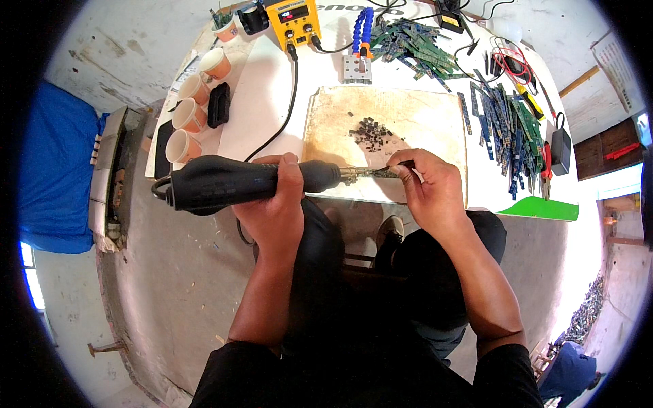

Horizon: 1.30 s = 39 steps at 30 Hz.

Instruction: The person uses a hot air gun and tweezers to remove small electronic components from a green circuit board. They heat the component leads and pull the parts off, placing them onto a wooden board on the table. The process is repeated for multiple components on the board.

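My left hand [269, 204] is closed round a black hot-air gun [224, 182] held sideways, its metal nozzle [349, 174] pointing right. My right hand [425, 183] pinches a narrow dark circuit-board strip [381, 172] at the nozzle's tip, fingers closed over its right end. Both hands are at the near edge of a stained tan work board [442, 119], with a pile of small black components [369, 134] beyond them.
Paper cups [187, 117] and a black case [219, 105] line the left; a yellow control unit [291, 24], blue jointed holder [360, 41] and board strips [418, 47] stand behind; more strips [517, 139], pliers [546, 173] and a black adapter [561, 146] lie right.
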### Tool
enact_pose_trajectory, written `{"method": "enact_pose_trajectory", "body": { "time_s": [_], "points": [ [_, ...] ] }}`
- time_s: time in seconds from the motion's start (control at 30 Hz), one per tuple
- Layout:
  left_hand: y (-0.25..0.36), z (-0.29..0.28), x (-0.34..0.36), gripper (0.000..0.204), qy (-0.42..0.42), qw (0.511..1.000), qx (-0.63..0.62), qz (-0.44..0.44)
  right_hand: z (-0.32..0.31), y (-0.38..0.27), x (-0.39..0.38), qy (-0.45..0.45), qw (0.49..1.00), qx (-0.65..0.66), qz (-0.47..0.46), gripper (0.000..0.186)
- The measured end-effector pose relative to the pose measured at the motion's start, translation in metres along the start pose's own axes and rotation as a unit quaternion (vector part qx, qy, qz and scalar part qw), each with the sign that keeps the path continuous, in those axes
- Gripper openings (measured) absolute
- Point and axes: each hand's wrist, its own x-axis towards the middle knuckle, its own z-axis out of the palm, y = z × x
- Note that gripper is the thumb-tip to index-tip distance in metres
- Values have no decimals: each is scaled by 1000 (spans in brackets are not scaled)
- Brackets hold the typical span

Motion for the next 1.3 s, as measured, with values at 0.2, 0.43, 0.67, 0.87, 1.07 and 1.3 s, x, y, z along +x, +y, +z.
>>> {"method": "enact_pose_trajectory", "body": {
  "time_s": [0.2, 0.43, 0.67, 0.87, 1.07, 1.3],
  "points": [
    [1, 0, 0, 20, -5, 1000, 11, 6, 2, 1, -1, 6, 1000, 5, -1, 11],
    [0, 1, 1, 21, -6, 1000, 15, -2, 1, 0, 0, -2, 1000, -4, 14, 10],
    [1, 7, 1, 12, 25, 999, -25, -10, 2, 2, 0, 11, 1000, 7, 7, 11],
    [7, 2, 0, 12, 6, 1000, -19, -17, -1, 1, 0, 18, 1000, -2, 15, 11],
    [2, 1, -2, 19, 38, 999, -8, 18, -4, 4, -1, 17, 999, 24, 31, 11],
    [3, 1, -5, 21, 7, 1000, 12, 20, -10, 1, -1, 3, 1000, 5, 24, 12]
  ]
}}
